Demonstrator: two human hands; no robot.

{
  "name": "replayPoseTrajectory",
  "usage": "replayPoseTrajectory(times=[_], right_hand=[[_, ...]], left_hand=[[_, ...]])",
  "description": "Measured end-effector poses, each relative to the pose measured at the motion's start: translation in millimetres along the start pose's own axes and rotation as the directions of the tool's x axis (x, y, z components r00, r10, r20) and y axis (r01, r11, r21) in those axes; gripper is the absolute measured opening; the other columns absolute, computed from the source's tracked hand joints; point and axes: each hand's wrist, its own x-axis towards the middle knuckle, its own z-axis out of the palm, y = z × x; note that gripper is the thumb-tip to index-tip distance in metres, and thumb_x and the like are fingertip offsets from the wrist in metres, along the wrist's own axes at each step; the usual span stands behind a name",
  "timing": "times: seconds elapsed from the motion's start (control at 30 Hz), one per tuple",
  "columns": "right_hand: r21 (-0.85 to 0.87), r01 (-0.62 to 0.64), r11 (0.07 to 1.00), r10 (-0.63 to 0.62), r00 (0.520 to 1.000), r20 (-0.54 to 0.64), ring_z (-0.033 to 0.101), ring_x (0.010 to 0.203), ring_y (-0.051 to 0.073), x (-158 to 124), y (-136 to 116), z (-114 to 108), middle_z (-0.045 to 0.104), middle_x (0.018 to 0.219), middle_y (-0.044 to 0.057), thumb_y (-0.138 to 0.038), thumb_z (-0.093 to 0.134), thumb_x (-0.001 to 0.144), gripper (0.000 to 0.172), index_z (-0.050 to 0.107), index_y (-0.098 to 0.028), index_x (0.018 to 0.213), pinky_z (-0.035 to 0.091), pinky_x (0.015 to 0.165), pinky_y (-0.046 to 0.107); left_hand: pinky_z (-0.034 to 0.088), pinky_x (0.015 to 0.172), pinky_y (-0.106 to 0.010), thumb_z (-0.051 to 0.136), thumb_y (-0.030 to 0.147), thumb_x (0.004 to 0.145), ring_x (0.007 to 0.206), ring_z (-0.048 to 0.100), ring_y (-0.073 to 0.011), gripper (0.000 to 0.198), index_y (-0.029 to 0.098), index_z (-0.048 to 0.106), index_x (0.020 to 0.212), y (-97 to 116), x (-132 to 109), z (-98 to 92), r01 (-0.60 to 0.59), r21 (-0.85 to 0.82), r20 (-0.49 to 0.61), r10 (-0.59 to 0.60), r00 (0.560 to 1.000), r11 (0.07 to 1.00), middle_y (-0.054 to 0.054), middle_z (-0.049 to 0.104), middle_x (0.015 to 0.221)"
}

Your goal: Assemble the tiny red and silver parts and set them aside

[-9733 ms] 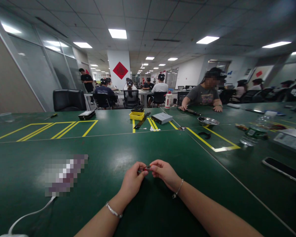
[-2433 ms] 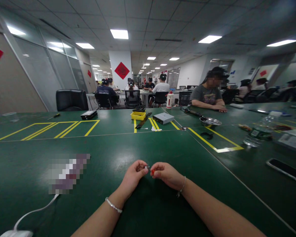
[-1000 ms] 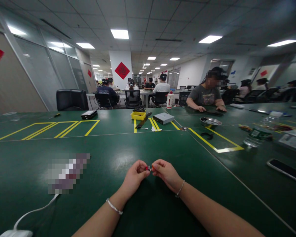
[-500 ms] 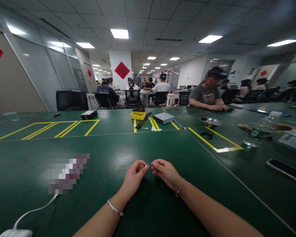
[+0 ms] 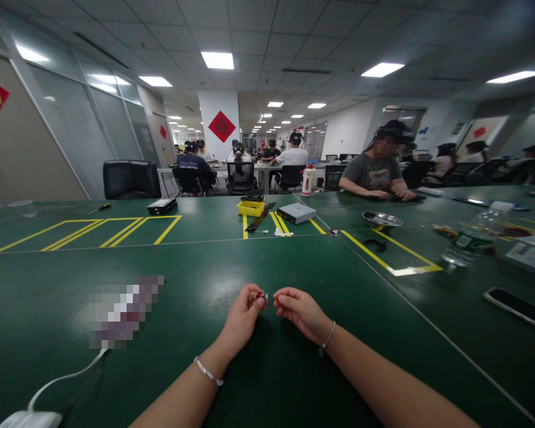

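My left hand [image 5: 244, 312] is closed in a pinch around a tiny red and silvery piece [image 5: 262, 296]; its exact kind is too small to make out. Just to the right, my right hand [image 5: 301, 310] pinches a small orange piece [image 5: 277, 302], mostly covered by the fingertips. A narrow gap separates the two pieces. Both hands are held above the green table [image 5: 182, 303], near its middle.
On the left lies a blurred-out phone-like object [image 5: 127, 312] with a white cable [image 5: 66, 375]. Farther back are a yellow tray [image 5: 250, 208], a grey box [image 5: 296, 213] and a metal bowl [image 5: 382, 220]. A bottle [image 5: 475, 238] and a phone [image 5: 521, 309] lie right. A person sits across.
The piece in my left hand has turned, so its red side now shows. My left fingers have drawn slightly away from my right hand, which stays nearly still.
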Motion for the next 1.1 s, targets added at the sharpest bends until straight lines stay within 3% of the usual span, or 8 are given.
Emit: replayPoseTrajectory(times=[0.3,0.47,0.63,0.77,1.1], right_hand=[[-0.034,0.004,0.999,-0.005,1.0,-0.003,0.05,0.057,0.007,0,0,0,0.056,0.069,0.001,-0.023,0.06,0.06,0.019,0.055,-0.013,0.076,0.039,0.063,0.025],[-0.039,0.007,0.999,-0.009,0.999,-0.035,0.05,0.056,0.007,-1,1,3,0.057,0.069,0.001,-0.024,0.061,0.059,0.022,0.054,-0.015,0.077,0.039,0.062,0.025],[-0.106,0.038,0.994,-0.049,0.993,-0.103,0.05,0.054,0.007,-2,5,7,0.058,0.068,0.001,-0.026,0.063,0.056,0.022,0.056,-0.014,0.073,0.04,0.058,0.024],[-0.142,0.06,0.988,-0.084,0.982,-0.168,0.05,0.054,0.007,-3,6,10,0.059,0.065,0.001,-0.029,0.063,0.055,0.024,0.058,-0.014,0.073,0.039,0.058,0.023],[-0.191,0.079,0.978,-0.128,0.956,-0.262,0.051,0.057,0.01,-8,8,22,0.059,0.065,0.004,-0.039,0.058,0.06,0.032,0.061,-0.011,0.075,0.042,0.059,0.025]], left_hand=[[0.036,0.053,-0.019,0.045,0.025,0.073,0.063,0.049,-0.009,0.01,0.018,0.041,0.078,0,1,-1.5,0.068,-0.021,-0.024,-0.068,0.997,0.997,0.002,0.051,0.069],[0.038,0.059,-0.02,0.051,0.018,0.067,0.066,0.05,-0.009,0.015,0.017,0.043,0.08,0,2,-0.1,0.065,-0.038,-0.043,-0.067,0.997,0.997,0.001,0.052,0.073],[0.038,0.057,-0.021,0.053,0.019,0.064,0.059,0.048,-0.0095,0.014,0.017,0.05,0.077,4,-2,2.6,0.052,0.202,-0.041,-0.045,0.998,0.978,0.002,0.052,0.067],[0.038,0.057,-0.022,0.052,0.02,0.065,0.064,0.049,-0.0111,0.012,0.019,0.054,0.076,5,-5,3.0,-0.029,0.387,-0.056,0.055,0.997,0.922,0.001,0.053,0.071],[0.037,0.056,-0.024,0.051,0.021,0.066,0.063,0.047,-0.0119,0.006,0.02,0.055,0.071,11,-9,4.6,-0.132,0.579,-0.073,0.213,0.974,0.804,0.001,0.052,0.069]])
